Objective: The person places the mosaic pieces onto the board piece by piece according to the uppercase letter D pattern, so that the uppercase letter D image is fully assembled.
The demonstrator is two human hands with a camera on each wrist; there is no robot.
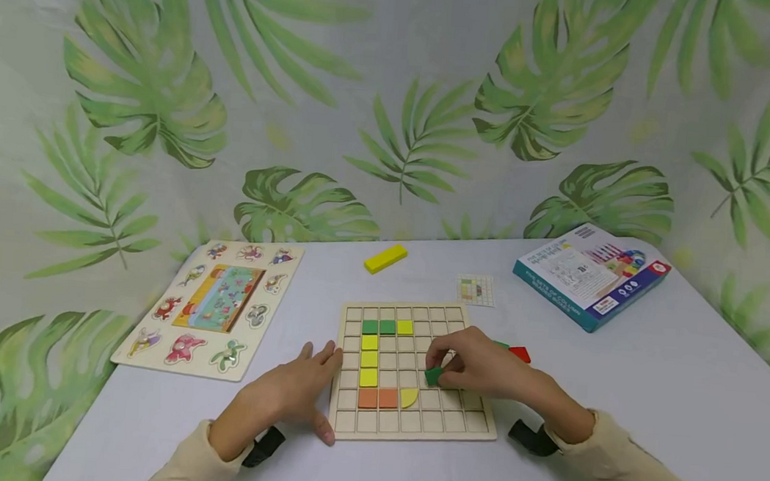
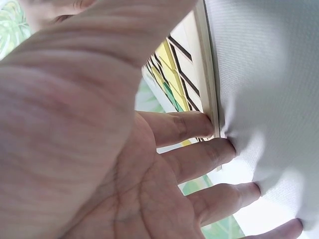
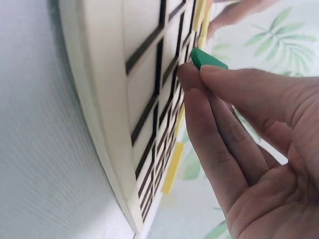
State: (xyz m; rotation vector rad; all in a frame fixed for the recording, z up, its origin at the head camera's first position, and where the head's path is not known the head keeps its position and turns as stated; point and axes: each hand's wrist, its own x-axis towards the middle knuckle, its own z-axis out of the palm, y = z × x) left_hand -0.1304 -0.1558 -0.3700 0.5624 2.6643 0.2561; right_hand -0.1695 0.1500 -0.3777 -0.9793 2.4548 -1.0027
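Note:
A wooden grid board [image 1: 432, 422] lies in the middle of the table. My right hand [image 1: 483, 366] pinches a small green tile [image 1: 432, 376] between thumb and fingers, close over the board's right half. The right wrist view shows the green tile [image 3: 210, 59] at the fingertips, with one sloping edge. Along the board's left edge rests my left hand [image 1: 291, 389], fingers extended, fingertips on the cloth beside the rim. Set in the grid are two green tiles [image 1: 387, 327], several yellow tiles [image 1: 369, 359], two orange tiles [image 1: 388, 399] and a yellow quarter-circle [image 1: 408, 398].
Past my right hand lie a red piece [image 1: 520, 354] and a partly hidden green piece [image 1: 501, 344]. A small pattern card [image 1: 477, 291] and a yellow block [image 1: 386, 258] are behind the board. An animal puzzle [image 1: 255, 350] lies left; a teal box [image 1: 588, 279] stands back right.

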